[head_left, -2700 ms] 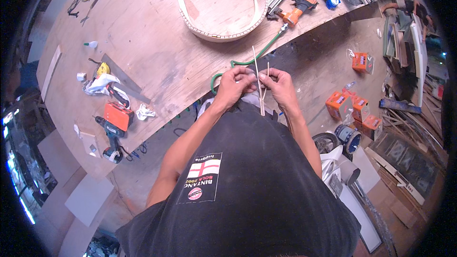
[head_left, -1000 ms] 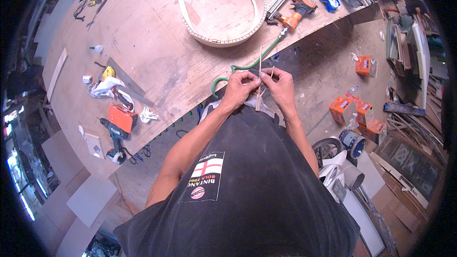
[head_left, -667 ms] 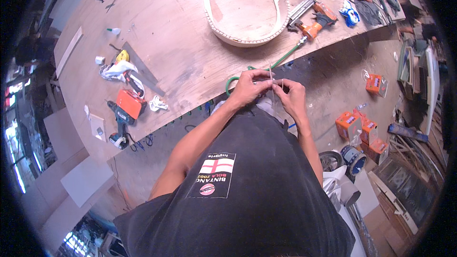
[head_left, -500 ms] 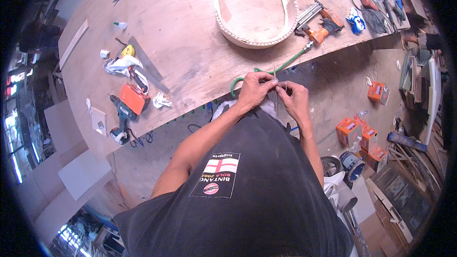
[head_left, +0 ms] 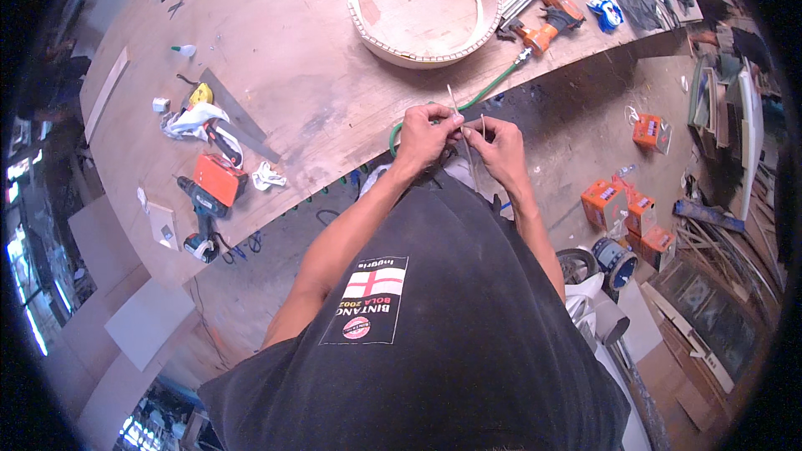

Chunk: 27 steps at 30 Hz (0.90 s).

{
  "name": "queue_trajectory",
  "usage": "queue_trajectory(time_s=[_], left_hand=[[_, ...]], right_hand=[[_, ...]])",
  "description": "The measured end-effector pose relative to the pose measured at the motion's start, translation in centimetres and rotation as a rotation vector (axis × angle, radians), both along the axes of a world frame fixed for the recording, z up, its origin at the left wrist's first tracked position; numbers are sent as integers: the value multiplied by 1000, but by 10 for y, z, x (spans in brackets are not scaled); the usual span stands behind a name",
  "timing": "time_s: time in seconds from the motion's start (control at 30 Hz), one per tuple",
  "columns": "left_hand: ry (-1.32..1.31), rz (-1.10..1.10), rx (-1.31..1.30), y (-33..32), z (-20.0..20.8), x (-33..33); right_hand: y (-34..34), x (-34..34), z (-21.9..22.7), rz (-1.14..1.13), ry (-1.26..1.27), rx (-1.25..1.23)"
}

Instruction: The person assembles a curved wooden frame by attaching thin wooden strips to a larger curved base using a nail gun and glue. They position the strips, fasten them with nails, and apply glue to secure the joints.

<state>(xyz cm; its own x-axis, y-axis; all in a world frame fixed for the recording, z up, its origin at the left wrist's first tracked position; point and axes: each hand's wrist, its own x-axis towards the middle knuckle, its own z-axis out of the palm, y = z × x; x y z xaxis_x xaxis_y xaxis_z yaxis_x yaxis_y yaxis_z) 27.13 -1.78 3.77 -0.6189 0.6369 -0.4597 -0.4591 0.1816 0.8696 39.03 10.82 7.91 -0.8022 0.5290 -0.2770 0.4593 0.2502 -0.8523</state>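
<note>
Close together in front of my body, at the table's near edge, both hands are closed in a pinch. My left hand (head_left: 424, 140) grips a thin pale strip (head_left: 452, 98), whose end sticks up past the fingertips. Between the thumb and finger of my right hand (head_left: 499, 150) is another slim piece (head_left: 484, 124), too small to tell its kind. The fingertips of the two hands nearly meet. Beyond them a U-shaped curved wooden piece (head_left: 409, 59), its rim notched, rests on the table. An orange nail gun (head_left: 539, 36) lies beside it, joined to a green air hose (head_left: 499, 81).
On the wooden table (head_left: 309, 50) at left lie a cordless drill (head_left: 200, 209), an orange box (head_left: 220, 177), a handsaw (head_left: 238, 117) and a yellow tape measure (head_left: 201, 94). Several orange cartons (head_left: 603, 202) stand on the floor at right, near scrap wood (head_left: 697, 342).
The view has shifted, so the table and its things sit farther left and slightly higher in the picture. My hands remain pinched close together; the strip in the left now leans more to the left.
</note>
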Motion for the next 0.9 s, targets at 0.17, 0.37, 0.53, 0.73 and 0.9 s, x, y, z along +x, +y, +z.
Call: queue_trajectory(time_s=[0.17, 0.37, 0.53, 0.73, 0.9], left_hand=[[-43, -100, -22, 1, -5, -5], [94, -111, -90, 3, -4, 0], [235, -51, -90, 2, -1, 8], [99, -19, -57, 5, -2, 12], [124, 6, -5, 10, -7, 15]], right_hand=[[11, 3, -7, 17, -32, -183], [9, 6, -17, 29, -75, -97], [-9, 3, -6, -56, -51, 96], [-22, 1, -8, -167, -42, 168], [-20, 3, -8, -192, -7, 196]])
